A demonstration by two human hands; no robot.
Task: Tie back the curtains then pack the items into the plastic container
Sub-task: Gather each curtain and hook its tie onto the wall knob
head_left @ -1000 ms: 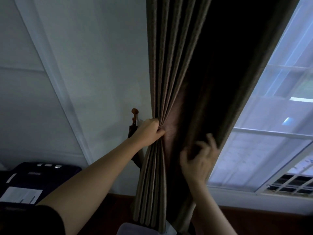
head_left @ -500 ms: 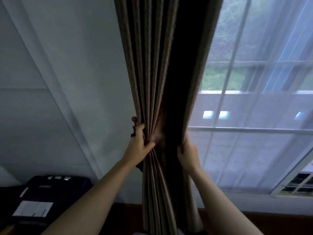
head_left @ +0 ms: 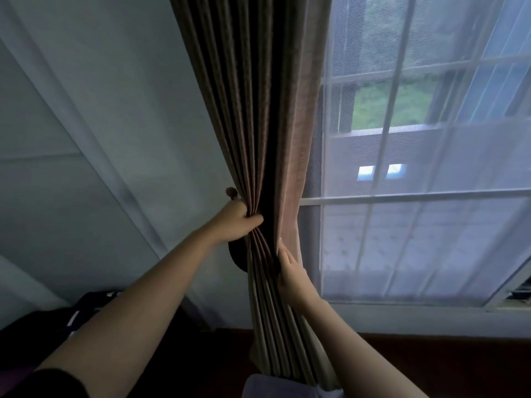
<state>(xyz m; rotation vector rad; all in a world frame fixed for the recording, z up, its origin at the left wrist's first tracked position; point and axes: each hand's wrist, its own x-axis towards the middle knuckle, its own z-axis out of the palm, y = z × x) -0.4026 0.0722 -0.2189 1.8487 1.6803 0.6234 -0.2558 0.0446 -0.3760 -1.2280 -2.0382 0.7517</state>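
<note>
Beside the window, the left hand clenches the brown curtain just under a wooden wall knob; the right hand, fingers together, presses its edge lower down.

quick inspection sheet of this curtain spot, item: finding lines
surface: dark floor along the wall base, no table seen
job's things: brown curtain gathered into pleats beside the wall hook; dark tieback hangs under the hook, not around the curtain; plastic container not seen
clutter: dark case at lower left
grippers: left hand clamps the pleats; right hand grips the curtain's edge lower down
cables: nothing seen
surroundings: pale wall, sheer curtain over the window
</note>
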